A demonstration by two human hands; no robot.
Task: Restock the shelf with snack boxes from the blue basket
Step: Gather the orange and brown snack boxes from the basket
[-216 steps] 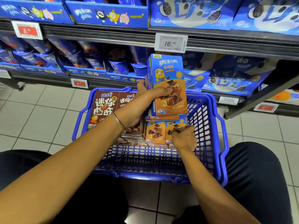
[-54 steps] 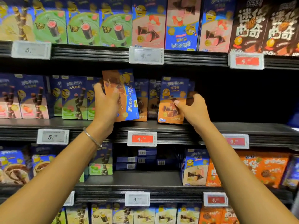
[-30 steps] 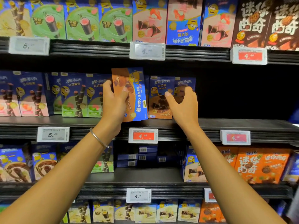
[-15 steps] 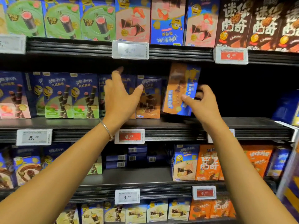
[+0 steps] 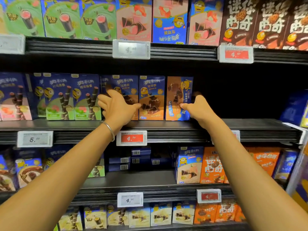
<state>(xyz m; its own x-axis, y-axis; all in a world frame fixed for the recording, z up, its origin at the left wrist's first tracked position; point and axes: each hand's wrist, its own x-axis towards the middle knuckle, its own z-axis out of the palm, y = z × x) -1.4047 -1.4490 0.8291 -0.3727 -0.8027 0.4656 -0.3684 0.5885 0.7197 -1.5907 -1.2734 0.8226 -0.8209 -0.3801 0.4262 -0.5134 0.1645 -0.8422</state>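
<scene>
The middle shelf (image 5: 250, 125) holds a row of blue snack boxes. My right hand (image 5: 200, 110) grips an orange and blue snack box (image 5: 176, 90) that stands on its end at the right end of the row, thumb on its front and fingers round its right edge. It is next to a matching chocolate box (image 5: 151, 90). My left hand (image 5: 116, 107) is spread, its fingers resting against another chocolate box (image 5: 128, 84) further left. The blue basket is out of view.
To the right of the held box the middle shelf is dark and bare. Green roll boxes (image 5: 73, 97) fill its left side. A red price tag (image 5: 131, 138) hangs on the shelf edge. Stocked shelves run above and below.
My right hand has brought the tilted box down onto the shelf, beside the chocolate boxes. My left hand has dropped lower against the boxes. The view has shifted slightly.
</scene>
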